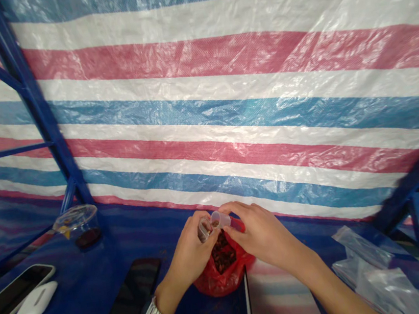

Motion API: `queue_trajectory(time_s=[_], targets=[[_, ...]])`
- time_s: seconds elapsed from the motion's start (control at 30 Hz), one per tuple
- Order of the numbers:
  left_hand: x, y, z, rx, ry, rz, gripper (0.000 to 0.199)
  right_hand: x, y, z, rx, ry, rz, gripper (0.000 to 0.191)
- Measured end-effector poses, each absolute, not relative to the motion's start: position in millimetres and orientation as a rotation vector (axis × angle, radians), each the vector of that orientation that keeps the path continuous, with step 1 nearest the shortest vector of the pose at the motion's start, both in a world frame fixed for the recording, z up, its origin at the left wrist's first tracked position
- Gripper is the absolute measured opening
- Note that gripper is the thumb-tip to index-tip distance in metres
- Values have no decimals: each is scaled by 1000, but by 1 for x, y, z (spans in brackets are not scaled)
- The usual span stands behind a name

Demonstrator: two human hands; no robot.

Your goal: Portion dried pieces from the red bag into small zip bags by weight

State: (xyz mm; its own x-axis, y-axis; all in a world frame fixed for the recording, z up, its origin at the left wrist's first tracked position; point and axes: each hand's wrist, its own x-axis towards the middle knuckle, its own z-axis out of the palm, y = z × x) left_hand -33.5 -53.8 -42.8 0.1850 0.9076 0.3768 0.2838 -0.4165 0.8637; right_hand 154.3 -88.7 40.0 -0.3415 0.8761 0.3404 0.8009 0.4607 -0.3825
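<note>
A left cup (pixel 204 229) and a right cup (pixel 221 219) are held at a red bag (pixel 222 283).
The first is pinched by the left hand (pixel 191 249), the second by the right hand (pixel 264 235); both are partly hidden. Inside the bag, at near middle, dark bits (pixel 223 259) are seen. At left, a phone (pixel 8 299) is cut off. The blue table (pixel 76 288) is backed by a striped sheet (pixel 225 98).

A red plastic bag (pixel 220 284) sits on the blue bench (pixel 83 282) between a flat black slab (pixel 126 304), left, and a reflective slab (pixel 281 294), front right. Farther left, a clear plastic cup (pixel 82 228) stands behind a white oval case (pixel 35 303) and pale-edged phone (pixel 10 304); clear plastic pouches (pixel 384 281) lie far right.
</note>
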Motion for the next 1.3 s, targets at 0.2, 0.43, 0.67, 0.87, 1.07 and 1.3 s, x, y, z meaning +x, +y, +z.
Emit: queue_trajectory(time_s=[0.2,0.43,0.67,0.87,1.07,1.3], targets=[[-42,-48,-43,1836,1213,1275,14,161,-85,34,-1461,-2285,277,26],[-49,-43,-47,2080,1430,1263,11,150,-74,1,-1656,-2499,21,29],[-46,-46,-52,1886,1409,925,19,144,-73,-6,-1623,-2527,66,26],[-43,-43,-55,1772,1259,996,17,141,-74,-8,-1595,-2488,181,21],[-46,-41,-52,1781,1202,1062,13,148,-72,-3,-1587,-2422,380,25],[-49,-34,-53,2024,1361,1210,20,177,-62,9,-1334,-2213,671,22]])
